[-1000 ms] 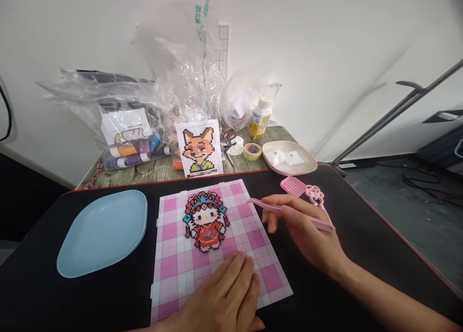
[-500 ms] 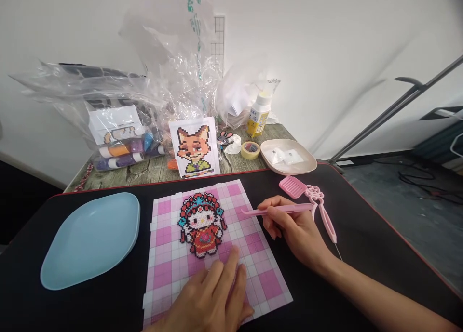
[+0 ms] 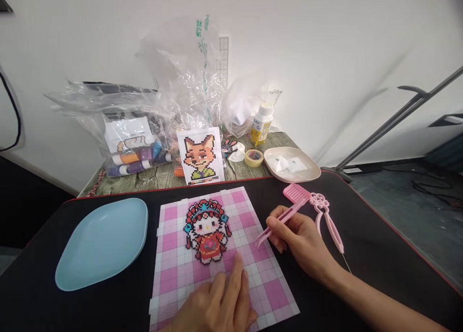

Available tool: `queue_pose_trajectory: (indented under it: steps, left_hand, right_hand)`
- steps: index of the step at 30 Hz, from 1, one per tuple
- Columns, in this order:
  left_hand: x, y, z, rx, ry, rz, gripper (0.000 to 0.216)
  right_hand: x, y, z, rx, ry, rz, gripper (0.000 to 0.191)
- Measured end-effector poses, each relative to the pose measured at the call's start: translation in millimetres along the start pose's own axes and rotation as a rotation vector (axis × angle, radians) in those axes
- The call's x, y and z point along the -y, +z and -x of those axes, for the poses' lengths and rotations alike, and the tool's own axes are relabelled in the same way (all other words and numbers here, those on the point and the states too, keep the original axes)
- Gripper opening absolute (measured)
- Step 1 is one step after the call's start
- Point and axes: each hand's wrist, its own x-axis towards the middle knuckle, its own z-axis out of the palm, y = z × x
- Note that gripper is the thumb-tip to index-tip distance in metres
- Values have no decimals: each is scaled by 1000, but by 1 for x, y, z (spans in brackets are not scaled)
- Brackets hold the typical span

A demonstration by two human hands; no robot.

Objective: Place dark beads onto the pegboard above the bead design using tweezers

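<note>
A pink-and-white checked pegboard (image 3: 269, 269) lies on the black mat and bears a bead figure (image 3: 209, 228) in a red outfit with an ornate headdress. My left hand (image 3: 219, 300) rests on the lower part of this board, fingers stretched out, the index fingertip just below and right of the figure. At the board's right edge, my right hand (image 3: 302, 240) grips pink tweezers (image 3: 287, 214) between thumb and fingers. Their curved tips point down and left over a pink square, and I see nothing between them. Whether the tips touch the board I cannot tell.
On the left sits a light blue tray (image 3: 103, 245). To the right lie a pink ridged scoop (image 3: 295, 193) and a pink-handled tool (image 3: 333, 226) with a thin needle. Behind stand a fox pattern card (image 3: 201, 156), bags of bead tubes (image 3: 133, 156), tape (image 3: 253, 158), a bottle (image 3: 262, 125) and a cream dish (image 3: 311, 170).
The tweezers have swung from nearly level to slanting, their tips now lower and pointing down-left. My left hand keeps its place on the pegboard. The camera view has shifted slightly.
</note>
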Motion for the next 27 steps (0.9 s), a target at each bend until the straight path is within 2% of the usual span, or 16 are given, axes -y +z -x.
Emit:
queue_pose_trajectory:
  steps: [5,11,15,22,27]
  left_hand:
    - [-2,-2,2,15,62,-37,34]
    - [1,-4,0,64,94,-43,35]
    - [0,-4,1,58,91,-47,35]
    - [0,-3,2,44,113,-20,32]
    - [2,-4,0,63,98,-32,32]
  right_hand:
    - [2,1,-1,0,16,-23,40]
    - [-4,-1,-1,15,-59,-22,31]
    - [-5,-3,0,-32,-153,7,33]
    - [-6,-1,3,-239,-297,338,19]
    - [-15,-7,-1,-250,-435,654,29]
